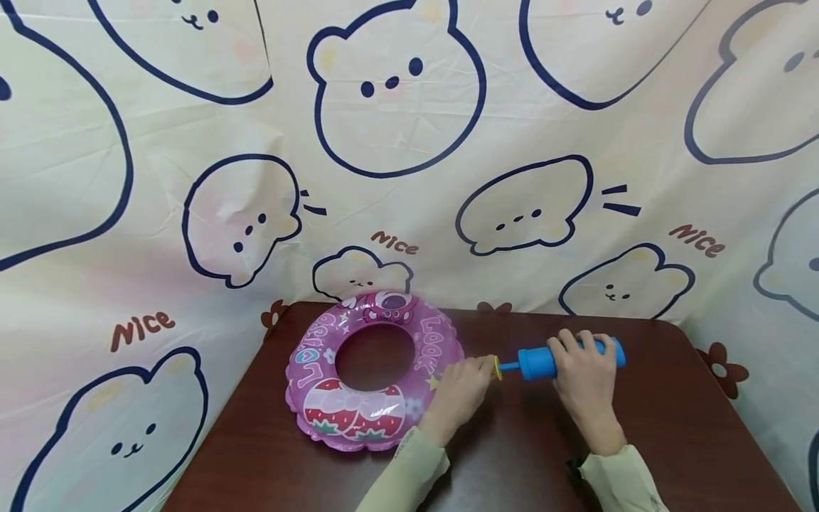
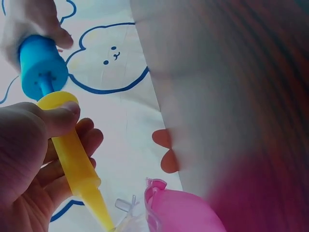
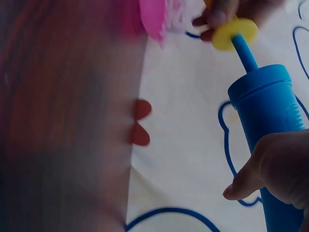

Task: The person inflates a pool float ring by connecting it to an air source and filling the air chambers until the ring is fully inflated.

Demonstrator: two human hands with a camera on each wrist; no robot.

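A pink inflatable swim ring (image 1: 441, 341) with strawberry and bear prints lies on the table at the left, looking plump. My left hand (image 1: 459, 395), at its right side, holds the yellow nozzle (image 2: 77, 159) of a hand pump, thumb against its round flange. The nozzle's tip meets a clear plastic part (image 2: 126, 205) by the ring; whether it sits inside a valve I cannot tell. Around the pump's blue barrel (image 3: 265, 106) my right hand (image 1: 585, 384) is curled. A short length of blue rod (image 1: 509, 367) shows between barrel and flange.
The dark brown table (image 1: 512, 455) carries the ring. Behind it and at both sides hangs a pale cloth (image 1: 409, 206) printed with cartoon bears. A small dark object (image 1: 574, 467) shows by the right sleeve cuff.
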